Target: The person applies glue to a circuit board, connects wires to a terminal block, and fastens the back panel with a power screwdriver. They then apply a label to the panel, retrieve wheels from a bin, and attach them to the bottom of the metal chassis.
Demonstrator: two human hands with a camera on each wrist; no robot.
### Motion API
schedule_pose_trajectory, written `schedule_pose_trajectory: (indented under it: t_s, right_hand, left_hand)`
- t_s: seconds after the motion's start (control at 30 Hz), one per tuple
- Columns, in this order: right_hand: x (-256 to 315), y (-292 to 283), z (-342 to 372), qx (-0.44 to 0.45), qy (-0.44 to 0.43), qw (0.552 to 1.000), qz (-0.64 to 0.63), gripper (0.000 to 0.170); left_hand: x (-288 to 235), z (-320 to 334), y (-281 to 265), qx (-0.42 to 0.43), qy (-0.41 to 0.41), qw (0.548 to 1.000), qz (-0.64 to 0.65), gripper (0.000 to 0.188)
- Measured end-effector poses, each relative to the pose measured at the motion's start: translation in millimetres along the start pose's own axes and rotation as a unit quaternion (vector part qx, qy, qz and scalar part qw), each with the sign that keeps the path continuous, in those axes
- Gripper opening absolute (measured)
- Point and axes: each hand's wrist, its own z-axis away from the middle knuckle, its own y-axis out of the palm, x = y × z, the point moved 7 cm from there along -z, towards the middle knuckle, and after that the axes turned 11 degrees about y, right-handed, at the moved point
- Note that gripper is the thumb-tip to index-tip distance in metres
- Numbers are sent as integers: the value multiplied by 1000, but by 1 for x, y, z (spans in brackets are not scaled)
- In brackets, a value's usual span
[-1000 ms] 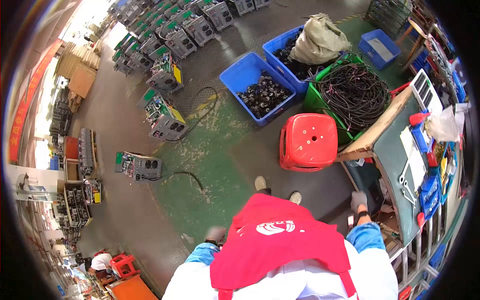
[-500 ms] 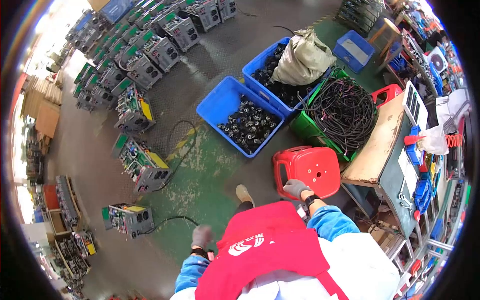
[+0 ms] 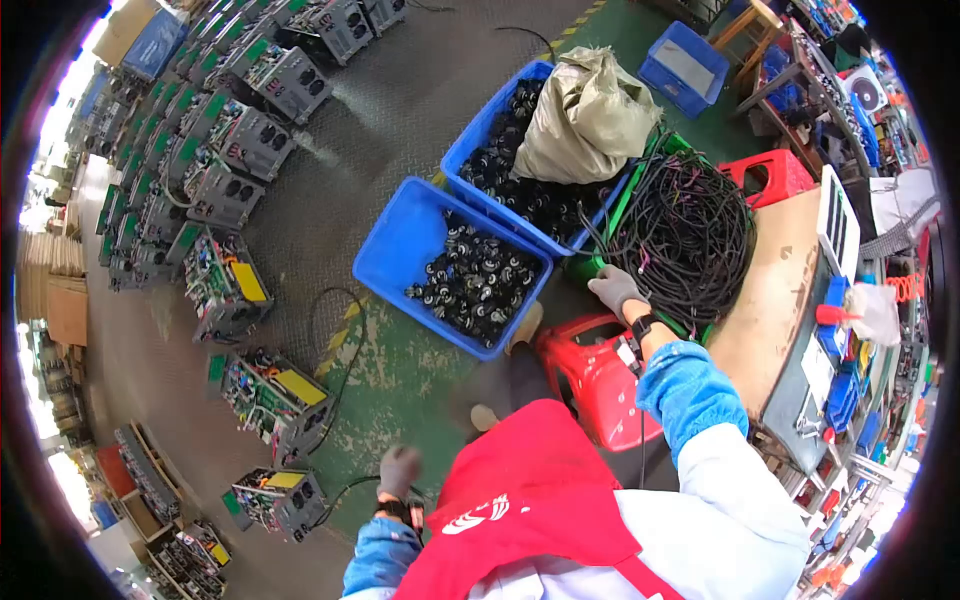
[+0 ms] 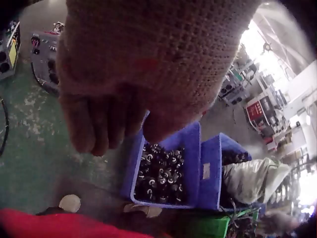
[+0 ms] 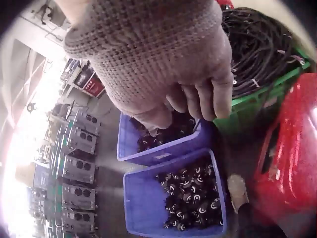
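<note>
The gloved right hand (image 3: 618,290) is over the near corner of the green crate (image 3: 590,266) of black cables (image 3: 685,230), just beyond the red stool (image 3: 600,385). In the right wrist view this hand (image 5: 168,64) has loosely bent fingers with nothing between them; whether it touches the crate I cannot tell. The gloved left hand (image 3: 400,472) hangs low beside the red apron (image 3: 530,480), above the green floor. The left wrist view shows that hand (image 4: 143,64) with relaxed fingers and no object in it.
A blue bin (image 3: 385,245) of small black parts stands beside another blue bin (image 3: 465,135) bearing a pale sack (image 3: 585,120). Metal-cased units (image 3: 285,405) line the left floor, with a loose cable (image 3: 345,375) near them. A workbench (image 3: 765,300) stands at right.
The person has moved forward toward the bins. The right hand has gone from beside the bench, over the stool, to the green crate's corner. The stool now lies closer to the body and looks tilted.
</note>
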Motion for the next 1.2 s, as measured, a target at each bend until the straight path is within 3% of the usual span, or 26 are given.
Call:
schedule_pose_trajectory:
  t_s: [0.07,0.17,0.4,0.57,0.73,0.83,0.87,0.97,1.03,1.13,1.2]
  right_hand:
    - [28,14,-63,10,-28,997,65,43]
    - [70,42,-124,44,-45,984,167,40]
    - [97,109,-294,12,-86,944,317,41]
    - [95,169,-407,-38,-85,905,414,60]
    - [93,218,-482,-90,-102,926,353,84]
    - [85,236,-526,-34,-107,951,288,83]
    - [106,234,-514,-1,-106,949,296,79]
    - [92,249,-538,-53,-144,891,428,73]
    - [99,260,-535,-48,-151,864,478,68]
    - [113,257,-530,-22,-187,854,485,65]
    - [104,262,-535,-14,-127,866,484,66]
  left_hand:
    - [-15,-7,16,-23,-42,998,-39,31]
    - [-58,-32,42,-43,-63,997,-9,30]
    - [-155,-128,80,-40,-54,996,60,26]
    - [-132,-212,100,-72,-73,989,102,25]
    - [-119,-282,122,-56,-62,993,79,29]
    - [-112,-312,136,-48,-71,993,78,32]
    - [-112,-320,141,-45,-74,993,76,34]
    - [-129,-364,161,11,-38,999,8,36]
    - [-123,-400,179,38,-2,998,50,37]
    - [-96,-466,203,115,57,986,-105,39]
    - [-108,-512,221,114,112,970,-185,39]
